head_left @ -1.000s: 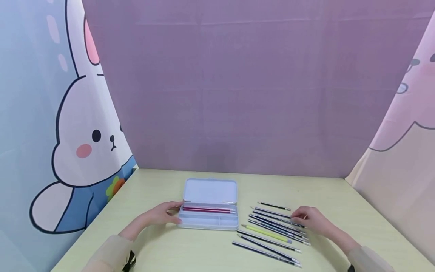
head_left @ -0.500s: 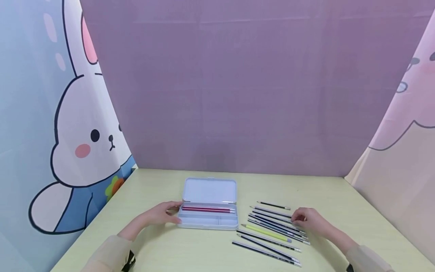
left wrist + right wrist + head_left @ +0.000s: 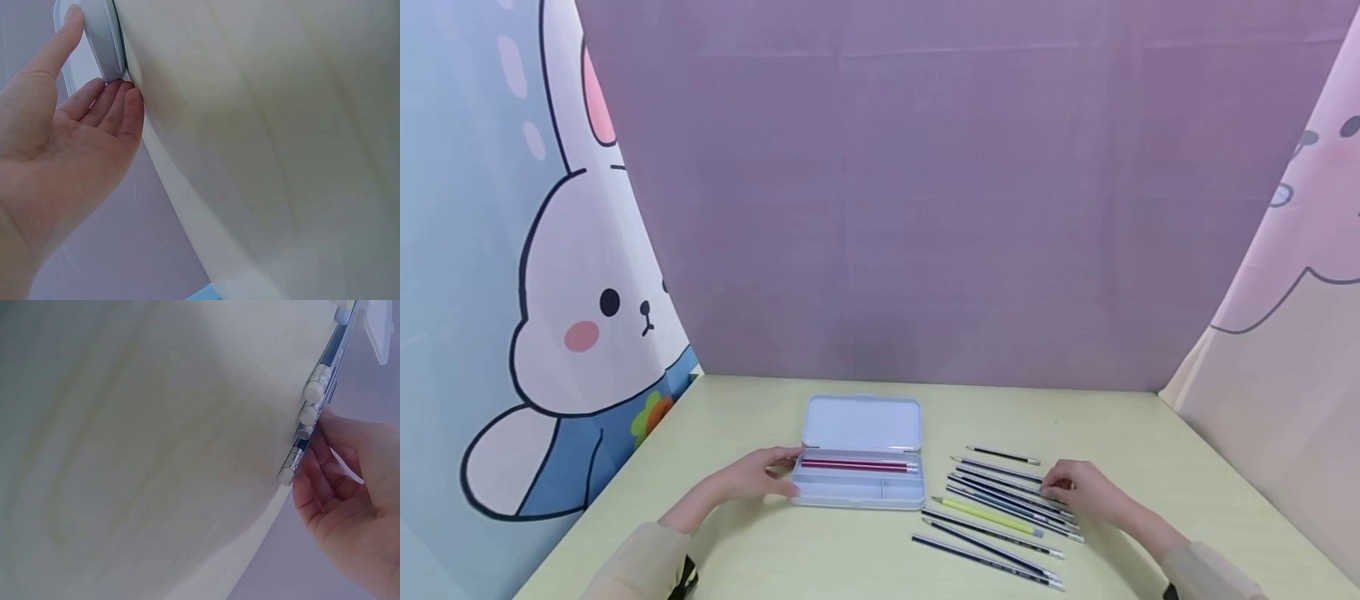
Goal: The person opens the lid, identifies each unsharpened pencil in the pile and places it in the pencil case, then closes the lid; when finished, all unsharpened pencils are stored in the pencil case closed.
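Partly, the right hand [image 3: 1086,486] hides the ends of the dark pencils [image 3: 1015,502] on the table, so whether its bent fingers pinch one cannot be told. A yellow pencil [image 3: 988,516] lies among them. The left hand [image 3: 748,479], thumb spread from its fingers, touches the open case [image 3: 838,491] holding red pencils [image 3: 857,463]; only the right wrist view shows round eraser faces [image 3: 314,392] clearly.
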`<state>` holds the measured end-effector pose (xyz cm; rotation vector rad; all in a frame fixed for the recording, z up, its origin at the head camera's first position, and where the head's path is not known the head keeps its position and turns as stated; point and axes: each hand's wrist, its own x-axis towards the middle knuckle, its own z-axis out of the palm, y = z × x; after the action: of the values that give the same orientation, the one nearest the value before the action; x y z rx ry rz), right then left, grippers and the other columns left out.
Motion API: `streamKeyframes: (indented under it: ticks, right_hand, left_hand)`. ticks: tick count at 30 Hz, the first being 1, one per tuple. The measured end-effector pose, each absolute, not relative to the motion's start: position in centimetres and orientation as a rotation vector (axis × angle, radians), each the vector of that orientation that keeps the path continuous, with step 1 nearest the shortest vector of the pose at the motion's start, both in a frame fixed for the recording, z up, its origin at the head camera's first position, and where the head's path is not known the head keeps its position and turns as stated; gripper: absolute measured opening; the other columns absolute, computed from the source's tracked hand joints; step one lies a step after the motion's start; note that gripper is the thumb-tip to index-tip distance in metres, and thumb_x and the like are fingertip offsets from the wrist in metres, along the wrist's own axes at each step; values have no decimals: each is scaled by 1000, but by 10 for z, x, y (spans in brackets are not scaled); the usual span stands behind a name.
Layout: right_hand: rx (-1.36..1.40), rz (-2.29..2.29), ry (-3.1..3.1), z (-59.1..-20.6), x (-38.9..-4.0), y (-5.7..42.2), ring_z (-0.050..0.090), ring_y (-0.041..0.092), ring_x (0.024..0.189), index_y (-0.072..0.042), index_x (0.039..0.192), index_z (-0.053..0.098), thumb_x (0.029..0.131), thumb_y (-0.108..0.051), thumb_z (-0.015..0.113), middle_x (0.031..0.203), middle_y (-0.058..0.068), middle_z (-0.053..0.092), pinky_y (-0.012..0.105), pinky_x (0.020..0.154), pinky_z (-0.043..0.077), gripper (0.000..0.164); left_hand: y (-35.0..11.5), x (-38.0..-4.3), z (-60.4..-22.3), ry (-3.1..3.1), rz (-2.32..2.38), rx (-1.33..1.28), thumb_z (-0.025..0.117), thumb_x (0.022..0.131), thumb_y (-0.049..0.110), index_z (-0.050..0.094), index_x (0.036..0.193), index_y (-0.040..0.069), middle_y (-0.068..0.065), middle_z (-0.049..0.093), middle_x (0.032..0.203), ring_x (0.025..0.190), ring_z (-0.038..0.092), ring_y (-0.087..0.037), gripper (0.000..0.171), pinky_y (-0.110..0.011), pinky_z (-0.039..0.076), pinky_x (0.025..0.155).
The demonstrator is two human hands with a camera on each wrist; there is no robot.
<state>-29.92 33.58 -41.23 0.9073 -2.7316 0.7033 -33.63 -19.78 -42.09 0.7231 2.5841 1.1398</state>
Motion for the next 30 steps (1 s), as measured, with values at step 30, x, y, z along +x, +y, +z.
streamKeyframes:
  ticks: [30]
  right_hand:
    - [842,723,-2780,-400,-295,341,50,-6,67,-5,85,68,84,-11,68,75,-7,64,19,57,46,6]
  left_hand:
    - [-198,-337,-419,2577,1131,759,73,82,29,38,138,-8,-28,44,137,122,47,-43,76,-52,44,97]
